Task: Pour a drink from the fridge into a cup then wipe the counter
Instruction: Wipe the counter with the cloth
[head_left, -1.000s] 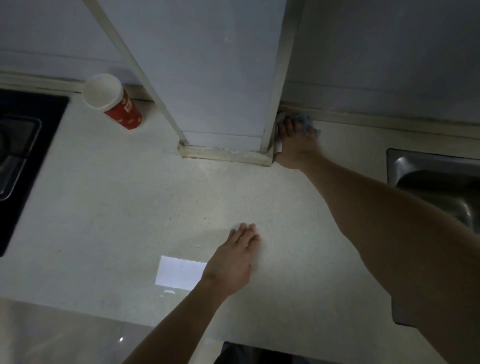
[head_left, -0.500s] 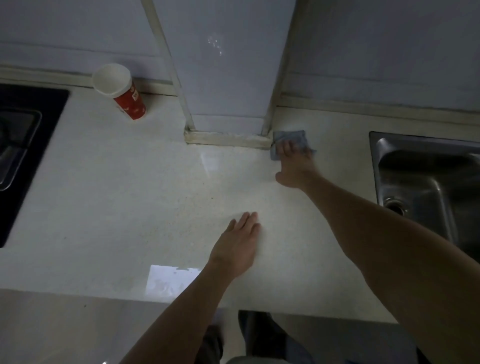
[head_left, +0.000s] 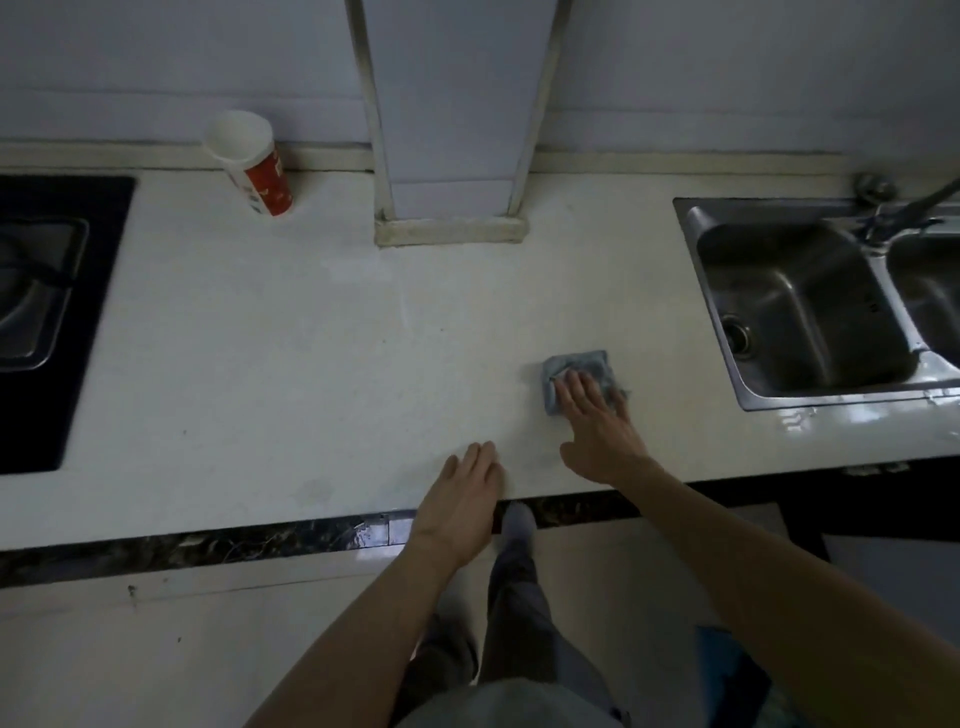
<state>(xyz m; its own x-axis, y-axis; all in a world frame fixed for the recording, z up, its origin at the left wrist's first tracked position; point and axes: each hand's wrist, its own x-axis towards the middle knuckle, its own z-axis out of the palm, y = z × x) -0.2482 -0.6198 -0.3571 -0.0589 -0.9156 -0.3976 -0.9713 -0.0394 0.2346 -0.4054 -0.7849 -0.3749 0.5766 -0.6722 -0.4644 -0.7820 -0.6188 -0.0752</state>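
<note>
The right hand (head_left: 597, 415) is pressing flat, fingers spread, on the cloth (head_left: 579, 376) at centre right of the frame, pinning rather than gripping it. The left hand (head_left: 462, 499) is lying open and empty on the counter (head_left: 311, 338) near its front edge. Most unwiped surface is probably lying left of the cloth, toward the cup (head_left: 254, 161) at upper left.

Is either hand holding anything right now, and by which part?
Right hand presses flat on the near part of the folded blue-grey cloth; left hand rests empty on the white counter.
</note>
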